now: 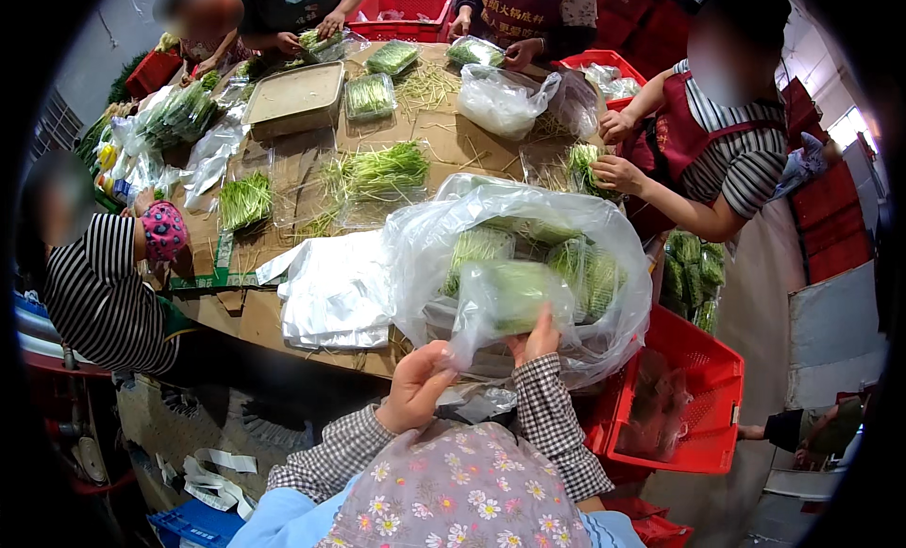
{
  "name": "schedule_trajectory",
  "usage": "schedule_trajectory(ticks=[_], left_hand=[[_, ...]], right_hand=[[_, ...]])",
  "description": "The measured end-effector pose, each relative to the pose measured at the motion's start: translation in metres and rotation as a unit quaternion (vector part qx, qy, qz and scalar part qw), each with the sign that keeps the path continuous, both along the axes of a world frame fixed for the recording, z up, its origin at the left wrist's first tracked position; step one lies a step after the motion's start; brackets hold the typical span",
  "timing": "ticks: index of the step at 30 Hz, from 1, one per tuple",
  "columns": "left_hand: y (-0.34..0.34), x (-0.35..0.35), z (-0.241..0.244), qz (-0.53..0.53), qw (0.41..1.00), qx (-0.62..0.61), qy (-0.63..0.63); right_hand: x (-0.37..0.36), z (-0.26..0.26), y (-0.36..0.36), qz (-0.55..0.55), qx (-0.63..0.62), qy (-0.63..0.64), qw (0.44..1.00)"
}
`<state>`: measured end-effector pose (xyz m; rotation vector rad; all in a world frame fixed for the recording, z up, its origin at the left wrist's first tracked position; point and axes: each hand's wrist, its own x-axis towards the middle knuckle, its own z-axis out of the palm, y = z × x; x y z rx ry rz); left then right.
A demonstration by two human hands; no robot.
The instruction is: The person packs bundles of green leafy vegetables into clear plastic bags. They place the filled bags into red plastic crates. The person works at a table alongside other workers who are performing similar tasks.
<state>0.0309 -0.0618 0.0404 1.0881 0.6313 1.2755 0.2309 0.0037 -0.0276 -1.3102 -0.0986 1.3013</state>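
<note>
My left hand point(419, 385) pinches the gathered end of a clear plastic bag point(467, 332) between thumb and fingers. Inside that bag is a pack of green sprouts point(513, 293), somewhat blurred. My right hand point(536, 338) holds the pack from below and at its near right side; some of its fingers are hidden. Behind the pack, a large clear plastic sack point(417, 243) lies with its mouth spread wide, and several packs of sprouts point(591, 268) are in it. Left of the sack sits a stack of flat white plastic bags point(336, 293).
Loose sprouts point(386, 169) and clear trays lie on the cardboard-covered table point(453, 151). A shallow bin point(294, 95) stands farther back. A red crate point(715, 406) is at my right. Co-workers stand around the table; one person's hands point(616, 173) hold sprouts just beyond the sack's right side.
</note>
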Motion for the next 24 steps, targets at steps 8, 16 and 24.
schedule_trajectory(ticks=[8,16,24], left_hand=[[0.026,0.0,0.025,0.033,0.999,-0.005,-0.042],[0.043,-0.012,0.056,-0.005,1.0,0.006,-0.004],[0.036,-0.042,0.059,-0.077,0.982,0.099,0.138]], right_hand=[[0.034,0.066,-0.039,0.148,-0.044,-0.646,0.747],[0.054,0.076,-0.024,0.187,0.065,-0.523,0.829],[0.045,0.138,-0.064,0.241,0.131,-0.638,0.719]])
